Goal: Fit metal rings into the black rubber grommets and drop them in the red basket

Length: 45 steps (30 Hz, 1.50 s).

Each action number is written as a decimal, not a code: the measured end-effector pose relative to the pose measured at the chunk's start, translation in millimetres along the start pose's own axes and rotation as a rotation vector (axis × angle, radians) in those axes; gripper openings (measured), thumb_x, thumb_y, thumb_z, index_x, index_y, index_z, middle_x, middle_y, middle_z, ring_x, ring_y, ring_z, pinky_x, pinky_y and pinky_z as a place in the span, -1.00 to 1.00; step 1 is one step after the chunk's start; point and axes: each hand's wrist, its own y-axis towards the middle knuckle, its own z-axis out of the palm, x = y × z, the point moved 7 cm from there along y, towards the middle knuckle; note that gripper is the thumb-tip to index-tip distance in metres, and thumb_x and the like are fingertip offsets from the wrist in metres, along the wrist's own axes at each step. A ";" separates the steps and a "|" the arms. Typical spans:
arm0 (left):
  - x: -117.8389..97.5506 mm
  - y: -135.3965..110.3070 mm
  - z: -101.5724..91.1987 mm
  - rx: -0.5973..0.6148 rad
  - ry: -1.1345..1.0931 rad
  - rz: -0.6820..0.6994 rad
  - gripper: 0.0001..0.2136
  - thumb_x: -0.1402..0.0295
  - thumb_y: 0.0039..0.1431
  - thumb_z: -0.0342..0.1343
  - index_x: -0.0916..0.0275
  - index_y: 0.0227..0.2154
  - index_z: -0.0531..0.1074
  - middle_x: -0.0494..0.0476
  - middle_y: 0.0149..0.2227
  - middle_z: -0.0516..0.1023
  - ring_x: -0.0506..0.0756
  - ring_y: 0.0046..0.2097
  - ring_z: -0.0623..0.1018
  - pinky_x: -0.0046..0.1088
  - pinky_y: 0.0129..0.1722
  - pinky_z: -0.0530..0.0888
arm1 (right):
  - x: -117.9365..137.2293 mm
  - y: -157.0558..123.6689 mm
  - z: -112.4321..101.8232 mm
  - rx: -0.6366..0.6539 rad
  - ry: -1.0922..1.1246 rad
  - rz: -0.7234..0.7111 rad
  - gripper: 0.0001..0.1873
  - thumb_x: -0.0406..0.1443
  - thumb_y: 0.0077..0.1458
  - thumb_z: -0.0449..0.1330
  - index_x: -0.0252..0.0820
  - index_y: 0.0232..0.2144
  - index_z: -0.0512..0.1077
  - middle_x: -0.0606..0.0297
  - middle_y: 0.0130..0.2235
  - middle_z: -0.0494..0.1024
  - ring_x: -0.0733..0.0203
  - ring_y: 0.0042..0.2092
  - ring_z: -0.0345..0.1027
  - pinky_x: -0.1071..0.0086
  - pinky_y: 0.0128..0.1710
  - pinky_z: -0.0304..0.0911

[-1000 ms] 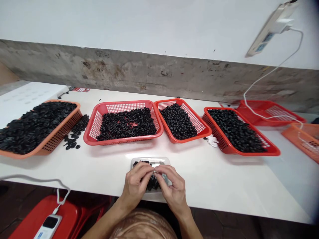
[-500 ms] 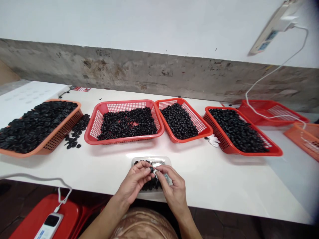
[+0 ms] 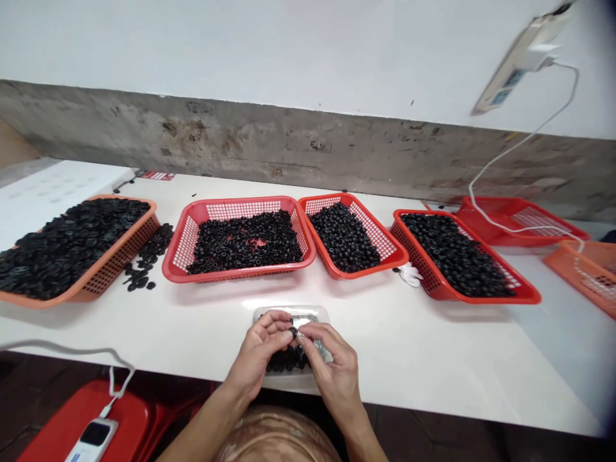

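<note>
Between the thumb and fingers of my left hand [image 3: 262, 346] is a small round black piece [image 3: 293, 332]. My right hand [image 3: 332, 359] is pinched right beside it, holding a tiny pale, shiny piece [image 3: 300, 333] against the black one; its exact kind is too small to make out. Both hands are above a clear plastic tray [image 3: 260, 312] near the table's front edge. Loose black pieces [image 3: 289, 360] lie in the tray's left and front part, and small silvery bits [image 3: 321, 345] show at its right, partly hidden by my hands.
Behind the tray stand a pink-red basket [image 3: 240, 274] of small black rings, a red basket [image 3: 356, 274] and another red basket [image 3: 433, 292] of round black pieces. At left is an orange basket [image 3: 91, 285] of flat black pieces. A white cable [image 3: 510, 151] hangs at right.
My hands have come closer together, bringing the pale piece up to the black one. The view has shifted slightly.
</note>
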 end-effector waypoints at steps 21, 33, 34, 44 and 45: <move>5.2 -1.7 -13.3 -0.002 -0.156 -0.100 -0.78 0.39 -0.09 0.43 0.29 -0.38 0.53 0.04 -0.35 0.54 -0.11 -0.41 0.47 -0.65 -0.34 0.45 | -21.4 -8.1 -13.9 -0.069 -0.441 -0.152 -0.72 -0.38 0.30 0.05 -0.15 -0.03 0.49 0.12 -0.11 0.59 0.11 -0.09 0.50 0.24 -0.08 0.42; 13.7 1.8 -11.2 0.061 -0.175 -0.083 -0.95 0.49 0.05 0.24 0.32 -0.39 0.51 0.11 -0.36 0.53 -0.07 -0.40 0.45 -0.61 -0.32 0.42 | -61.3 17.3 49.0 0.417 -0.920 -0.047 -0.74 -0.58 0.13 0.08 -0.22 -0.40 0.49 0.21 -0.44 0.51 0.19 -0.42 0.39 0.38 -0.40 0.10; 13.4 2.1 -11.1 0.062 -0.179 -0.082 -0.96 0.49 0.06 0.24 0.32 -0.39 0.51 0.11 -0.36 0.53 -0.07 -0.40 0.45 -0.60 -0.33 0.42 | -62.6 17.8 50.6 0.438 -0.924 -0.038 -0.74 -0.57 0.13 0.08 -0.22 -0.41 0.49 0.21 -0.44 0.51 0.19 -0.42 0.39 0.38 -0.40 0.09; 6.8 1.5 -16.9 0.009 -0.312 0.019 -0.92 0.45 0.07 0.25 0.30 -0.35 0.49 0.06 -0.36 0.50 -0.08 -0.43 0.42 -0.61 -0.38 0.40 | -61.9 18.4 47.3 0.550 -0.877 0.084 -0.69 -0.50 0.25 0.02 -0.14 -0.19 0.52 0.23 -0.25 0.56 0.20 -0.27 0.45 0.41 -0.32 0.12; 7.1 1.4 -17.6 0.009 -0.319 0.023 -0.91 0.45 0.06 0.25 0.30 -0.35 0.49 0.06 -0.36 0.50 -0.08 -0.43 0.42 -0.60 -0.38 0.40 | -62.3 18.1 48.6 0.569 -0.865 0.087 -0.69 -0.51 0.24 0.02 -0.13 -0.19 0.52 0.24 -0.26 0.55 0.21 -0.27 0.45 0.42 -0.32 0.12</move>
